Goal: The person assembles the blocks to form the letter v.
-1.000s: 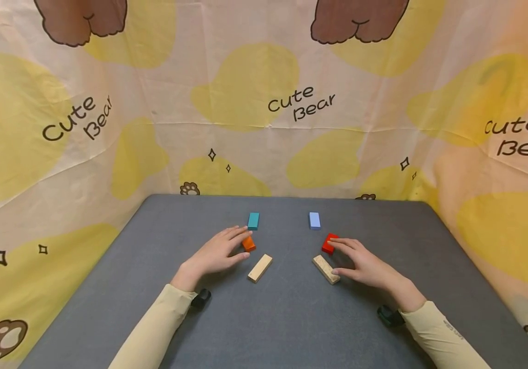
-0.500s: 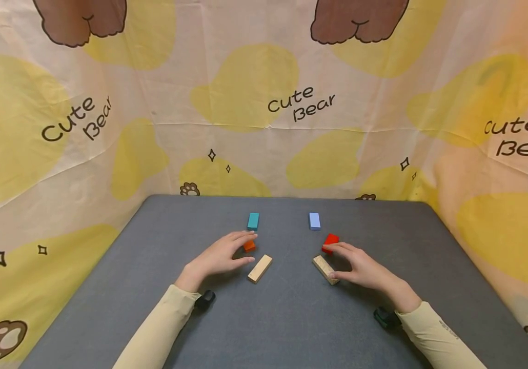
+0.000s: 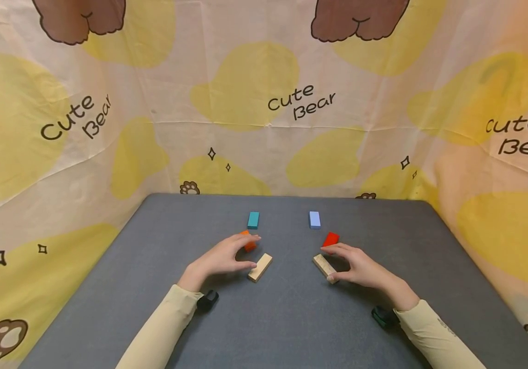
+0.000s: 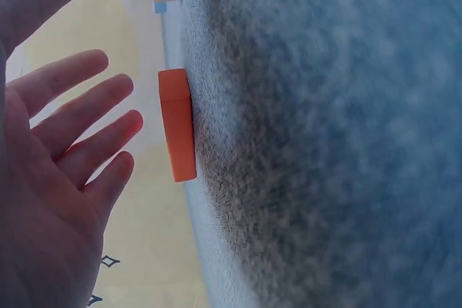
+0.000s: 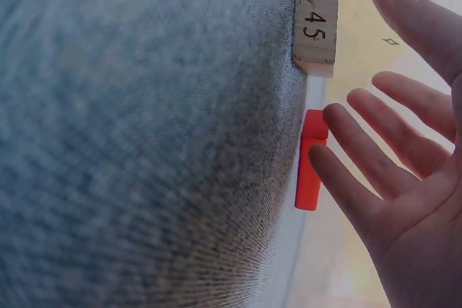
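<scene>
From where I stand, a creased cream cloth with yellow blotches [image 3: 245,87] hangs round three sides of a dark grey, round-cornered table [image 3: 287,328]. Black "Cute Bear" lettering [image 3: 297,99] and brown paw prints [image 3: 1,342] mark the cloth, which looks faintly orange toward the right.

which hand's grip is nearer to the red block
Right. The right grip is at the near end of the red block, though contact is unclear; the left grip is farther off, by the orange block.
</scene>
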The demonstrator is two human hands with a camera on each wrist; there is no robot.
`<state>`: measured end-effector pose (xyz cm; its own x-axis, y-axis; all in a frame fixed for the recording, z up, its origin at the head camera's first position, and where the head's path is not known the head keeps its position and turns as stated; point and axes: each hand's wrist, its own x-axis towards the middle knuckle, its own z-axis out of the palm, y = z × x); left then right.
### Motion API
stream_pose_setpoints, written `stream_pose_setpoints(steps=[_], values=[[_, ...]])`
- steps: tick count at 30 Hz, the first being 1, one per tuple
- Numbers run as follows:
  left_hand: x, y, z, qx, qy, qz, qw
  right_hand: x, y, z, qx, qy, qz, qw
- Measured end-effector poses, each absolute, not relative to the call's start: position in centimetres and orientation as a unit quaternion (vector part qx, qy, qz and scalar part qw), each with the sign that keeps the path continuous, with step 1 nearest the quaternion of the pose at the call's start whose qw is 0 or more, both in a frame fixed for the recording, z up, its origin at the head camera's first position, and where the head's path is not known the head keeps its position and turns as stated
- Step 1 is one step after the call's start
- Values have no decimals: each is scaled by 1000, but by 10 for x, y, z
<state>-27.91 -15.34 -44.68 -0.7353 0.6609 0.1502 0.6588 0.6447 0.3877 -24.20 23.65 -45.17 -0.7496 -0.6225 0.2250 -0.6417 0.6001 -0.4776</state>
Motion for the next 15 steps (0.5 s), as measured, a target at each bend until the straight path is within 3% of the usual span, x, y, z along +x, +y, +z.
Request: stream_pose_setpoints(steps=[15], values=[[-276,-150,-448,372,895,241,49,-245,239,-455,353,-887,297,-20]])
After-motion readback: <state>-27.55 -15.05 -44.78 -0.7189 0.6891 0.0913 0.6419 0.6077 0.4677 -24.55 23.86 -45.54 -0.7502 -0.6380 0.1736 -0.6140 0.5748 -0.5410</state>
